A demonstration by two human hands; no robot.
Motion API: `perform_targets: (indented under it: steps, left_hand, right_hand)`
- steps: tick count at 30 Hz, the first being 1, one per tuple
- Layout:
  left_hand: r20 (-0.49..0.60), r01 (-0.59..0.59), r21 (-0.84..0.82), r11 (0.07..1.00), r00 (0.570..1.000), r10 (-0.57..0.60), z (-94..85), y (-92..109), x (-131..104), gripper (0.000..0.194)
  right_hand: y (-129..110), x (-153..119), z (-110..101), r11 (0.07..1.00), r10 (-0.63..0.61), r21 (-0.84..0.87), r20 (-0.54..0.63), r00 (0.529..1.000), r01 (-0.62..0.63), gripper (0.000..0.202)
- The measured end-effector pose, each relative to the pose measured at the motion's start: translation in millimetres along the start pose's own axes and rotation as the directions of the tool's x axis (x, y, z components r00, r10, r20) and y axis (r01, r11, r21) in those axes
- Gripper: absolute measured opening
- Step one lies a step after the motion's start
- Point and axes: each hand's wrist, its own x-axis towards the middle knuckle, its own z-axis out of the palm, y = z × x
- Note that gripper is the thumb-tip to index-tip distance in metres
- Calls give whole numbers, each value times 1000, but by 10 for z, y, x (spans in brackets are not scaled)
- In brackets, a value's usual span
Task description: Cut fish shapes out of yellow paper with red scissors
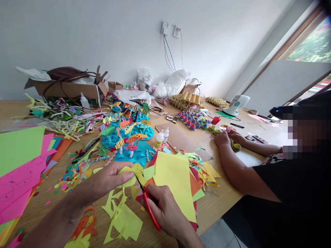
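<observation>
My left hand point(120, 176) is closed, pinching a piece of yellow paper point(138, 168) with a pencil outline on it. My right hand point(164, 203) is wrapped round red-handled scissors point(150, 208). Their dark blades reach up to the lower edge of the yellow piece. Under the hands lie yellow paper scraps point(124, 218) with shapes cut out of them. A stack of yellow paper sheets point(173, 184) sits just right of the scissors. Orange cut-out pieces point(84, 224) lie below my left forearm.
Blue paper bases with colourful paper fish point(131, 139) stand ahead. Beside them are glue bottles point(159, 139). Coloured sheets point(19, 172) lie at left, a cardboard box point(69, 90) behind. At right, a co-worker's hands point(224, 136) work near painted egg-carton pieces point(195, 120).
</observation>
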Motion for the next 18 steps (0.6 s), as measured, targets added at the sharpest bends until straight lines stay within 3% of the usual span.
perform_targets:
  steps: [6,10,14,18]
  left_hand:
    - [-21,-178,65,982,983,180,26,78,38,25]
    - [-49,-90,-81,993,995,87,86,57,55,25]
    - [-75,-37,-313,949,997,14,168,12,62,24]
    - [-37,-9,-422,906,999,-8,230,10,54,19]
  right_hand:
    - [30,6,-24,999,34,16,17,999,-34,33]
    - [45,27,29,972,81,218,17,997,-83,35]
    - [33,54,162,858,131,498,20,991,-124,44]
    - [6,64,274,761,147,643,-41,988,-87,57]
